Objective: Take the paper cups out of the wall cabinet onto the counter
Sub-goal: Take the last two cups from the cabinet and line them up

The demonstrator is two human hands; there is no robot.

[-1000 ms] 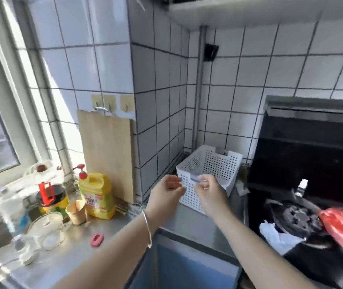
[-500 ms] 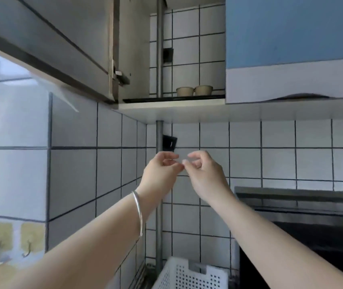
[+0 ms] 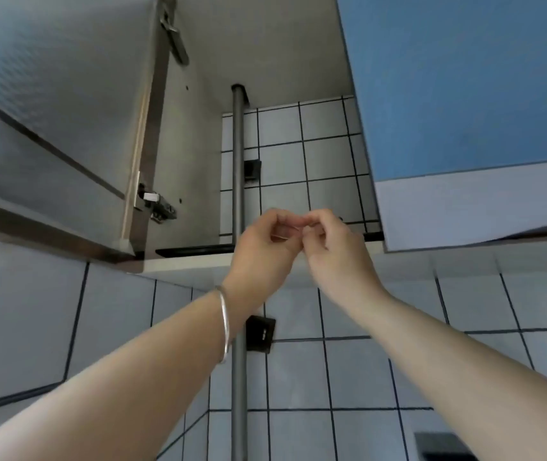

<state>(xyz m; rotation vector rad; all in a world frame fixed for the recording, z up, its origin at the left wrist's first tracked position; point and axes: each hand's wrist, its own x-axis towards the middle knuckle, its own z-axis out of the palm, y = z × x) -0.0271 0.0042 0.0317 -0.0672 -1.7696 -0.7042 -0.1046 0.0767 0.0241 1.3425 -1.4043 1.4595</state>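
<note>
Both the left hand [image 3: 267, 242] and right hand [image 3: 332, 247] are curled together (holding what, I cannot tell); paper cups, unseen behind them, likely light, crushable; grasp sidewalls gently.

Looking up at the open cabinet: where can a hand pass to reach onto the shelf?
The opening between the swung-out door and the closed blue door is open above the shelf edge. The vertical pipe splits it; the right side is wider. Both hands, left hand and right hand, crowd the middle, hiding the shelf there.

Grey vertical pipe [image 3: 238, 168] against white tiled wall [image 3: 328, 168]; silver bangle [image 3: 224, 324] on wrist.
</note>
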